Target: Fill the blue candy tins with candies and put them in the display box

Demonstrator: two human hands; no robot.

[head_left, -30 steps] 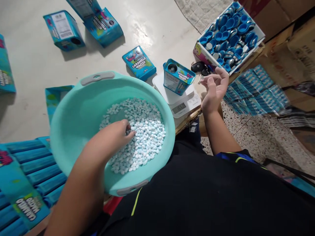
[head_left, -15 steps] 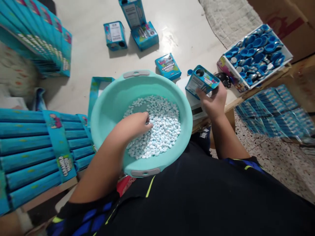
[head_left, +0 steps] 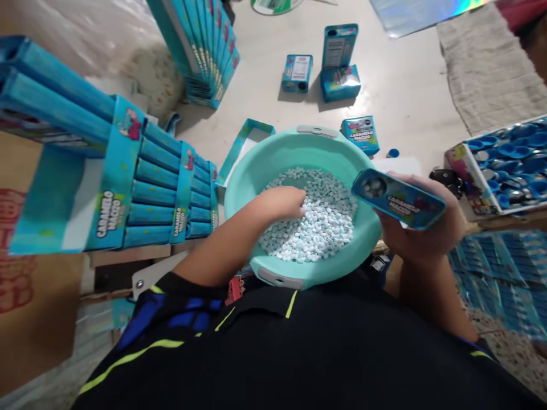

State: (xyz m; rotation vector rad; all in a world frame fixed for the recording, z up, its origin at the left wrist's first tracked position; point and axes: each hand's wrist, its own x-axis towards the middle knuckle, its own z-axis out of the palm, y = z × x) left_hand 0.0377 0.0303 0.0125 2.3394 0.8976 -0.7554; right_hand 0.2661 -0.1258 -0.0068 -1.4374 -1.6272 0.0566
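- The left hand (head_left: 284, 203) reaches down into the green basin (head_left: 239, 191), its fingers curled among the small pale candies (head_left: 327, 219). Whether any candies are pinched in the fingertips cannot be told.
- The right hand (head_left: 421, 242) is wrapped around a blue printed tin (head_left: 404, 200), holding it raised at the right rim of the basin. The hand is blurred.
- The tin is tilted, with its round opening (head_left: 374, 185) turned toward the basin. Pale shapes, apparently candies, show inside.
- The tin is up in the hand, not resting on the white scale (head_left: 404, 165), so the scale is not weighing it. The opening is close to the candies. The scale lies right of the basin, partly hidden by the right hand.
- Just beyond the basin's far right rim are a flat-lying blue pack (head_left: 361, 135) and a small blue cap (head_left: 392, 153).
- Farther right of the basin are black keys (head_left: 447, 179) and a white-edged carton (head_left: 482, 177) full of blue caps (head_left: 515, 149).
- Beyond the basin, more blue packs (head_left: 297, 74) sit on the pale table (head_left: 397, 85), one of them upright.
- Left of the basin, rows of blue packs (head_left: 156, 182) lie in printed sleeves, near an open tray (head_left: 233, 151) at the basin's edge.
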